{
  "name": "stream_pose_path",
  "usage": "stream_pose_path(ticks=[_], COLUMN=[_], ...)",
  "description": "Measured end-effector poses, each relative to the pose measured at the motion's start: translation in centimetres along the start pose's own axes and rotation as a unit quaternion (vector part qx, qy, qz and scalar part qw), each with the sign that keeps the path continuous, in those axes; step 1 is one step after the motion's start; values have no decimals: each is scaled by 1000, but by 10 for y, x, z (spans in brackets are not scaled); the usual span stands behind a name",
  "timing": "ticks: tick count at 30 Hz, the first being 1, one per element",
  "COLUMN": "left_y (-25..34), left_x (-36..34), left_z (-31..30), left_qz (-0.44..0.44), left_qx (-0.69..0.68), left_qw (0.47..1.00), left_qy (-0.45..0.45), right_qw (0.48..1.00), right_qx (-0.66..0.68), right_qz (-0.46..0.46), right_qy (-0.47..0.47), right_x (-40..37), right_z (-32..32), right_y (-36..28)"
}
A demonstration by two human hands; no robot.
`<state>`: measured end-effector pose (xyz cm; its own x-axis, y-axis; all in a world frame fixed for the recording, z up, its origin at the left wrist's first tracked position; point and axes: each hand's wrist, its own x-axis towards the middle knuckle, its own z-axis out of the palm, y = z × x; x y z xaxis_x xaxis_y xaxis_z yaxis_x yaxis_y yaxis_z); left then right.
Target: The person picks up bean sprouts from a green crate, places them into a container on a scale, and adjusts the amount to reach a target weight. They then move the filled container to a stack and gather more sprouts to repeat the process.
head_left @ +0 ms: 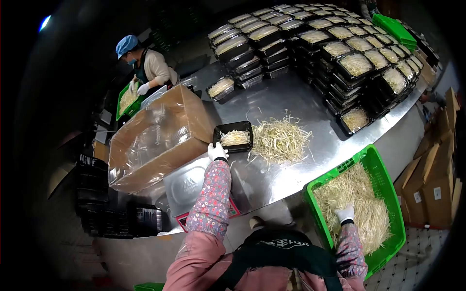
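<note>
My left hand [218,152], in a white glove, is closed on the near left edge of a black tray [247,144]. Some bean sprouts [235,137] lie in that tray. Just right of it a loose heap of sprouts [280,140] is spread on the metal table [262,186]. My right hand [345,213], also gloved in white, reaches into the sprouts in a green crate [395,213] at the lower right. Its fingers are partly sunk in the sprouts, and whether they grip any is hidden.
Stacks of filled black trays [357,64] cover the far side. One filled tray [221,88] stands apart. A cardboard box [199,114] with clear lids is at the left, beside a scale [187,184]. A co-worker [158,68] stands beyond it. Cardboard [437,179] leans at the right.
</note>
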<state>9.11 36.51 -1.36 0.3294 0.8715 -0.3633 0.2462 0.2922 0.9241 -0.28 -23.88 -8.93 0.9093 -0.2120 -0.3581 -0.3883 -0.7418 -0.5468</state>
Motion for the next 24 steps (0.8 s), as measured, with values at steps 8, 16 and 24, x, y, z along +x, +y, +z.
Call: stream_pose_path(ticks=[8, 16, 24], left_y=[2, 47, -14], left_x=[18, -46, -79], left_z=[-18, -189, -295], left_qz=[45, 43, -2], left_qx=[-131, -229, -266], left_qw=[989, 960, 962], left_qy=[-53, -154, -60], right_qw=[962, 882, 728], right_qx=[239, 267, -144], right_qz=[-87, -379, -652], right_qy=[104, -81, -156], right_x=[-5, -78, -185], right_z=[-46, -72, 106], right_y=[-26, -301, -517])
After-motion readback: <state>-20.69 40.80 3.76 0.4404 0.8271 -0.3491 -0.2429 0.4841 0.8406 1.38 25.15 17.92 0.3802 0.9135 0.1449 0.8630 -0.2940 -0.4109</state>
